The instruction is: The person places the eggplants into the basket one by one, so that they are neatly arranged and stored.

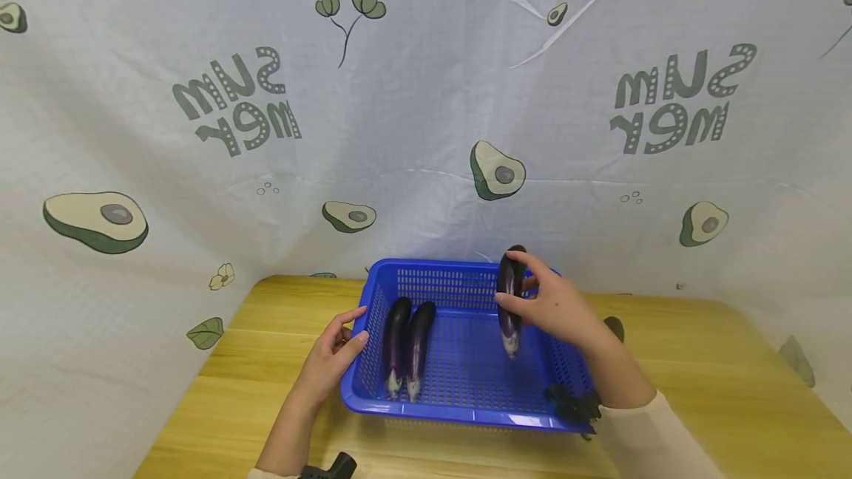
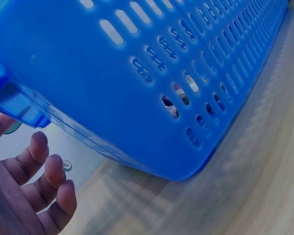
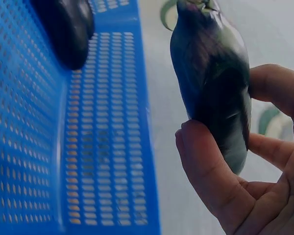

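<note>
My right hand (image 1: 552, 307) grips a dark purple eggplant (image 1: 509, 301) between thumb and fingers, holding it roughly upright above the right part of a blue plastic basket (image 1: 466, 417). In the right wrist view the thumb lies across the eggplant (image 3: 213, 73), with fingers on its other side. Two more eggplants, the left one (image 1: 396, 346) and its neighbour (image 1: 419, 350), lie side by side at the basket's left end. At the left rim, my left hand (image 1: 326, 361) holds on with thumb and index finger; its other fingers curl loosely below the rim in the left wrist view.
The basket stands on a wooden table (image 1: 266, 346). A dark rounded tip (image 1: 614, 328) shows on the table behind the right forearm, mostly hidden. A pale curtain (image 1: 413, 117) printed with avocados hangs behind the table. A black wrist mount (image 1: 572, 403) overlaps the basket's right front corner.
</note>
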`<action>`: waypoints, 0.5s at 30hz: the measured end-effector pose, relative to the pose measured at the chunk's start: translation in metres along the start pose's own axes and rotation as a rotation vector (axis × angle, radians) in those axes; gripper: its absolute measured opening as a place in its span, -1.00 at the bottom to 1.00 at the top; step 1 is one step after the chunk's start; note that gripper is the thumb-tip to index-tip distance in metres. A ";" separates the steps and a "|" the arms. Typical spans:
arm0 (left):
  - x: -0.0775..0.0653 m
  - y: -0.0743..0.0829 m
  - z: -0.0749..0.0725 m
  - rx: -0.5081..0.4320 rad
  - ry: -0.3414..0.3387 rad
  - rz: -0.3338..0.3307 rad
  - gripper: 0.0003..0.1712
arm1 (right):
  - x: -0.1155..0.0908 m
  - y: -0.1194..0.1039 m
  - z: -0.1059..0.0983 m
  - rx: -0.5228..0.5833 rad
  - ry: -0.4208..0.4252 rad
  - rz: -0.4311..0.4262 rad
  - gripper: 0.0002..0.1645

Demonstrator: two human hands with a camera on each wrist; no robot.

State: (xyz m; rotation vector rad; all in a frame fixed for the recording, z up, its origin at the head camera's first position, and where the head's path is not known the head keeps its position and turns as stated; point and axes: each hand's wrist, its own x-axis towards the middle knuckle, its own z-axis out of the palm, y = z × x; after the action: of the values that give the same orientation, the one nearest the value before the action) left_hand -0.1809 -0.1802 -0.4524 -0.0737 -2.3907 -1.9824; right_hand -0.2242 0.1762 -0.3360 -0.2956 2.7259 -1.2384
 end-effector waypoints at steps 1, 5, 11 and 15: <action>0.000 0.000 0.000 0.000 -0.001 -0.001 -0.45 | 0.003 -0.001 0.003 -0.004 -0.012 0.006 0.01; 0.000 -0.001 0.000 -0.001 0.000 -0.002 -0.45 | 0.012 -0.005 0.015 0.003 -0.056 0.022 0.01; 0.000 0.000 -0.001 0.000 -0.001 -0.004 -0.45 | 0.022 -0.008 0.028 -0.003 -0.094 0.026 -0.01; 0.000 0.001 -0.001 -0.002 -0.002 -0.004 -0.45 | 0.029 -0.009 0.037 0.001 -0.119 0.021 -0.02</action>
State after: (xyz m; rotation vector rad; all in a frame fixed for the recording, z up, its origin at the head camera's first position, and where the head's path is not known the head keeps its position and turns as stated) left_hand -0.1803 -0.1810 -0.4512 -0.0707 -2.3920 -1.9877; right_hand -0.2436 0.1369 -0.3542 -0.3281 2.6207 -1.1777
